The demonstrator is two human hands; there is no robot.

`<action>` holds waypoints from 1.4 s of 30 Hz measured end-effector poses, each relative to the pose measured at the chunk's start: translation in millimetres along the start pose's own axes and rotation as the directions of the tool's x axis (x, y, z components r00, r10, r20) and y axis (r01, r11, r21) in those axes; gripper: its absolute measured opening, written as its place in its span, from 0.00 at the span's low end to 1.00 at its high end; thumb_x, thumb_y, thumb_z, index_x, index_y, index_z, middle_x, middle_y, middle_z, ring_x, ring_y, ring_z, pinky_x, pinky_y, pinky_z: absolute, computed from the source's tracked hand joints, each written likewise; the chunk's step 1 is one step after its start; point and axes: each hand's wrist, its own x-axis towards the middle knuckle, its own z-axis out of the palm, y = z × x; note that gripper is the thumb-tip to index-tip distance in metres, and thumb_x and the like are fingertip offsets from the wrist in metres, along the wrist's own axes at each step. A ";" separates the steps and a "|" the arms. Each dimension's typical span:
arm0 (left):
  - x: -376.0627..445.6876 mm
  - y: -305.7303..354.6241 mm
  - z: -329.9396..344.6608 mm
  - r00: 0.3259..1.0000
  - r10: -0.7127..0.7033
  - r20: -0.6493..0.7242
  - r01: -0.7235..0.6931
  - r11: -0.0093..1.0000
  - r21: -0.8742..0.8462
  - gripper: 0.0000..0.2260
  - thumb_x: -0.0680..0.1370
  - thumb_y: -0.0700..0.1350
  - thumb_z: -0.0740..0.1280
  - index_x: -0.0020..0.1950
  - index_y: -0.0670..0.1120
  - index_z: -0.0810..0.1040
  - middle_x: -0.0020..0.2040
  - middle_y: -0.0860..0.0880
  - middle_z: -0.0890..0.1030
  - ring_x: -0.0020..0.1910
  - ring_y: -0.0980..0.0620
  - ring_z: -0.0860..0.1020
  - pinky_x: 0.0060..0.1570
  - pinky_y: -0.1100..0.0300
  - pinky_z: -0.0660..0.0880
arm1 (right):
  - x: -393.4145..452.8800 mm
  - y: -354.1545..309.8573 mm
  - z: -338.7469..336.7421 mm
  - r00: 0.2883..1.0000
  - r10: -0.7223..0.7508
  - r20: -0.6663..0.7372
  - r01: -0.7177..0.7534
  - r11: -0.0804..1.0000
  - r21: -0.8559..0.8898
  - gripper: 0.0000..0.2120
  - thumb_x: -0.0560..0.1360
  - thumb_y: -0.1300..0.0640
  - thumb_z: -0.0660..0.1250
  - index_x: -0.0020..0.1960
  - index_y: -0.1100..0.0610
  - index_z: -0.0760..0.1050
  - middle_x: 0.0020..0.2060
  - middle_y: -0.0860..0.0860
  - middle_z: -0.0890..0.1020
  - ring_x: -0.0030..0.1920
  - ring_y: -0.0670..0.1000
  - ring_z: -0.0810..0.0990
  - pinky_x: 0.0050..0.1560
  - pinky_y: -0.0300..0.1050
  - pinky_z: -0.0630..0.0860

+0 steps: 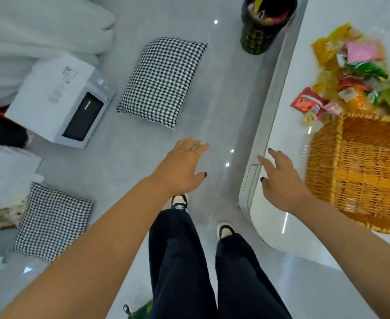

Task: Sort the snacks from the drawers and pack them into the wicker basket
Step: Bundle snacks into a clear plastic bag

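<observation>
A wicker basket [359,171] stands on the white table [288,125] at the right, its inside bare. Beyond it lies a heap of colourful snack packets [352,77], with a red packet [306,102] at its near edge. My right hand [279,178] hovers over the table's near corner, just left of the basket, fingers spread and holding nothing. My left hand [184,166] is stretched out over the floor, fingers relaxed and empty. A drawer front with a thin handle [253,165] shows in the table's edge beside my right hand.
Two houndstooth cushions [164,81] [51,222] lie on the grey floor. A white box [60,100] sits at the left. A dark bin [263,24] with wrappers stands at the top. My legs and shoes [180,201] are below.
</observation>
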 end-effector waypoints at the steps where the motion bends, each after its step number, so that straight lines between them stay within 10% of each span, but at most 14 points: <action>1: 12.3 -4.0 -11.6 1.000 0.027 0.012 -0.027 1.000 0.016 0.31 0.79 0.48 0.66 0.79 0.49 0.56 0.78 0.47 0.56 0.78 0.50 0.49 0.74 0.55 0.52 | 6.5 -4.7 -4.3 0.999 0.039 -0.021 -0.039 0.999 0.033 0.29 0.80 0.58 0.58 0.78 0.54 0.51 0.78 0.56 0.50 0.77 0.58 0.46 0.75 0.51 0.51; 25: 349.8 176.8 -152.3 0.779 0.405 0.479 -0.584 0.747 0.318 0.32 0.78 0.47 0.68 0.79 0.47 0.57 0.77 0.46 0.58 0.77 0.49 0.51 0.75 0.55 0.53 | 151.7 86.4 -152.5 0.836 0.513 -0.197 -0.372 0.792 0.484 0.30 0.77 0.59 0.63 0.76 0.61 0.56 0.75 0.61 0.56 0.75 0.61 0.50 0.75 0.52 0.50; 42: 459.5 293.7 -175.7 0.462 0.383 0.800 -0.858 0.421 0.294 0.29 0.80 0.47 0.64 0.79 0.50 0.56 0.79 0.48 0.55 0.78 0.50 0.49 0.76 0.55 0.51 | 163.8 134.1 -192.4 0.295 0.894 -0.337 -0.414 0.437 0.799 0.23 0.70 0.68 0.68 0.65 0.63 0.72 0.66 0.65 0.69 0.67 0.64 0.65 0.64 0.57 0.68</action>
